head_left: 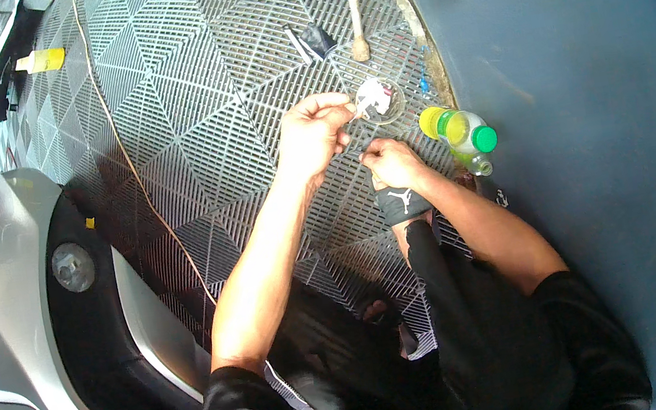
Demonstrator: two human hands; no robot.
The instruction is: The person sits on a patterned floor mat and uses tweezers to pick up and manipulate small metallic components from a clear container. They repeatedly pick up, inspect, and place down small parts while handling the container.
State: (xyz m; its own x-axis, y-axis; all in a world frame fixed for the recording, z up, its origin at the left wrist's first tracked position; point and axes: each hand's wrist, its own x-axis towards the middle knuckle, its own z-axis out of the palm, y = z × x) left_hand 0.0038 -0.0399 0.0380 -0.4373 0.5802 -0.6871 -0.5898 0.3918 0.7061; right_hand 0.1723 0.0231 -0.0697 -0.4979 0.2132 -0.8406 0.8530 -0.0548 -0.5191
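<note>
My left hand (315, 132) is pinched closed at the near left edge of a round clear dish (393, 115). What its fingertips hold is too small to make out. Crumpled white scraps (374, 96) with a dark reddish spot lie in the dish. Just below and to the right, my right hand (391, 163) is held low over my foot, which wears a black slide sandal (402, 204). Its fingers curl together, and anything inside them is hidden. Two bottles lie or stand to its right: one clear with a green cap (484, 139), one yellow-green (471, 158).
Grey slatted floor tiles (185, 99) spread around me. A rusty cross-shaped wheel wrench (353, 6) lies at the far side, near a small black packet (316, 40). A thin cable (125, 155) crosses on the left, beside a silver vehicle part (21, 251). A dark blue surface (573, 83) borders the right.
</note>
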